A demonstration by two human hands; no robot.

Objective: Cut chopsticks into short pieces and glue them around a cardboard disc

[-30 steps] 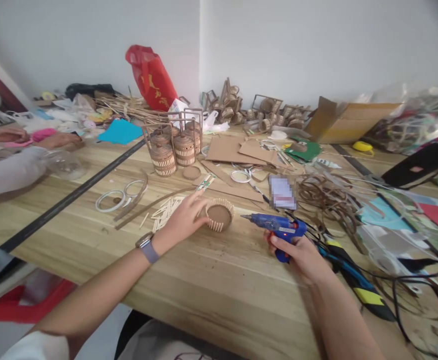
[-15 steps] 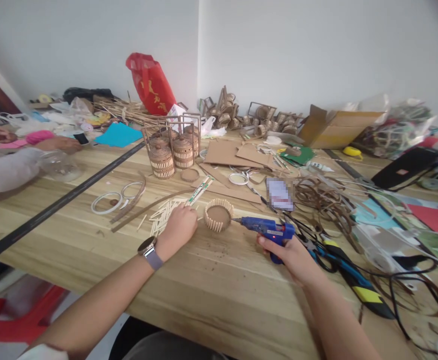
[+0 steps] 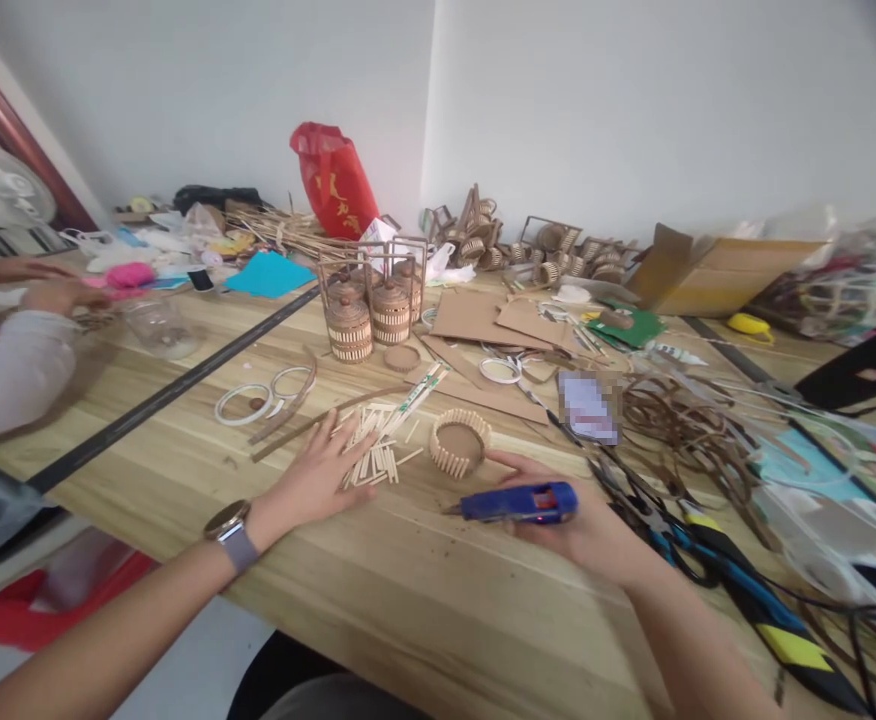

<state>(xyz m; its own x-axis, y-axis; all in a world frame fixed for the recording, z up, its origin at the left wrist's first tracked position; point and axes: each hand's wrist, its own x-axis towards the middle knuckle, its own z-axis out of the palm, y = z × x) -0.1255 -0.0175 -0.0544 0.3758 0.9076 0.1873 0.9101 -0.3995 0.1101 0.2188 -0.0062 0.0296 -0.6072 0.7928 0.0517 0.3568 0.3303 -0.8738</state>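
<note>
My left hand [image 3: 316, 478], with a watch at the wrist, lies with fingers spread at the edge of a pile of short wooden sticks [image 3: 379, 462]. In my right hand [image 3: 584, 535] is a blue glue gun [image 3: 517, 503], tilted on its side with its nozzle toward the left. The right index finger stretches out to the side of a small round basket [image 3: 451, 462], touching it or very close. Upright sticks ring this basket around a brown base. Behind the pile lies a green-and-white paper chopstick wrapper [image 3: 424, 388].
Lidded stick baskets with handles [image 3: 349, 328] stand behind, near cardboard sheets [image 3: 475, 315]. White tape rings [image 3: 244, 404] lie left. Pliers [image 3: 659, 520], brown strips [image 3: 678, 415] and cables crowd the right. Another person's sleeve [image 3: 14, 365] and hands are at far left, by a clear jar [image 3: 160, 330].
My left hand has gone from closed by the sticks to spread out, shifting left. The glue gun has turned onto its side and moved nearer me, away from the basket. The view has shifted left.
</note>
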